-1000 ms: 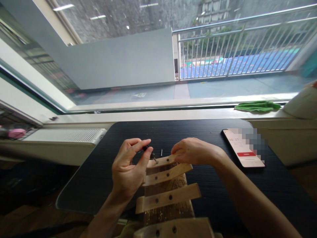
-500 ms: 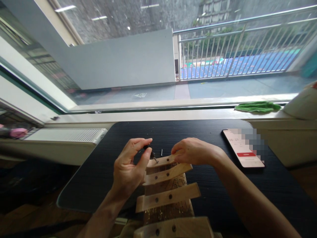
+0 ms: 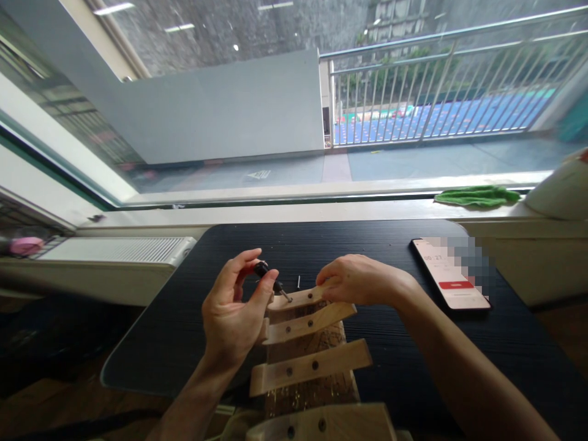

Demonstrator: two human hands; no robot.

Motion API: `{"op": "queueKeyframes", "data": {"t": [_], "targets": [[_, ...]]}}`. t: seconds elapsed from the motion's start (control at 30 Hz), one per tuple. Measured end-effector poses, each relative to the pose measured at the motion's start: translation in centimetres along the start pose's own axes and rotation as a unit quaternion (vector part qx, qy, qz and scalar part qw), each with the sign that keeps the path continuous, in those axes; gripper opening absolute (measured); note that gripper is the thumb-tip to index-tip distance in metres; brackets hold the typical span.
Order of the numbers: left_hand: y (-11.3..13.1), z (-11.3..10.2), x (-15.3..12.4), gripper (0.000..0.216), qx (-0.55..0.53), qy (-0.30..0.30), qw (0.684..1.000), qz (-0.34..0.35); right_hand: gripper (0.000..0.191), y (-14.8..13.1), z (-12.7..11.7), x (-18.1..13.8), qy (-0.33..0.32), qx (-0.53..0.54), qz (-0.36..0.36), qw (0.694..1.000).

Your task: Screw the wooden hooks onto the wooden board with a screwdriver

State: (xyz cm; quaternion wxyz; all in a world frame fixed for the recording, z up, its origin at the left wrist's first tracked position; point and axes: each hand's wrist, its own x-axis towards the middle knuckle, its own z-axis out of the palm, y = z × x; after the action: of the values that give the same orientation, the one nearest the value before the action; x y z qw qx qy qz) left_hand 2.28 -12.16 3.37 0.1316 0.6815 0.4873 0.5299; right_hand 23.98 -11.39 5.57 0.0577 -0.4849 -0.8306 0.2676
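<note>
A wooden rack of several slanted slats with screw holes lies on the black table, its near end toward me. My left hand pinches a small black screwdriver between thumb and fingers, its tip on the left end of the farthest slat. My right hand is closed over that same slat's right end, holding it. A small loose screw stands on the table just beyond the slat.
A phone with a lit screen lies on the table to the right. A green cloth and a pale object rest on the window sill. A white radiator runs at the left, below the window.
My left fingers have shifted on the screwdriver, and its handle now shows more between thumb and forefinger. The right hand and the rack stay put.
</note>
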Motion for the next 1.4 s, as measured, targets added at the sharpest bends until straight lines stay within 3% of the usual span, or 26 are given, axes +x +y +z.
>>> {"op": "queueKeyframes", "data": {"t": [0.1, 0.27, 0.67, 0.93, 1.23, 1.4], "targets": [[-0.5, 0.1, -0.2, 0.035, -0.025, 0.014, 0.999, -0.018, 0.031, 0.0, 0.0, 0.0, 0.0, 0.001, -0.001, 1.0], [-0.6, -0.2, -0.1, 0.026, -0.019, 0.008, 1.0, 0.007, 0.03, 0.0, 0.1, 0.1, -0.004, 0.01, -0.001, 1.0], [0.6, -1.0, -0.2, 0.025, -0.033, -0.077, 0.996, 0.002, 0.031, -0.1, 0.0, 0.0, -0.007, 0.013, -0.004, 1.0], [-0.4, -0.2, -0.3, 0.028, -0.016, -0.002, 0.999, 0.05, 0.031, 0.0, 0.1, 0.1, 0.0, 0.008, -0.002, 1.0], [0.2, -0.4, 0.1, 0.026, 0.017, -0.023, 0.998, 0.058, 0.031, 0.1, 0.1, 0.1, -0.003, -0.004, -0.004, 1.0], [0.2, -0.9, 0.3, 0.026, 0.017, -0.073, 0.996, 0.052, 0.03, 0.0, 0.1, 0.0, -0.005, 0.0, -0.005, 1.0]]}}
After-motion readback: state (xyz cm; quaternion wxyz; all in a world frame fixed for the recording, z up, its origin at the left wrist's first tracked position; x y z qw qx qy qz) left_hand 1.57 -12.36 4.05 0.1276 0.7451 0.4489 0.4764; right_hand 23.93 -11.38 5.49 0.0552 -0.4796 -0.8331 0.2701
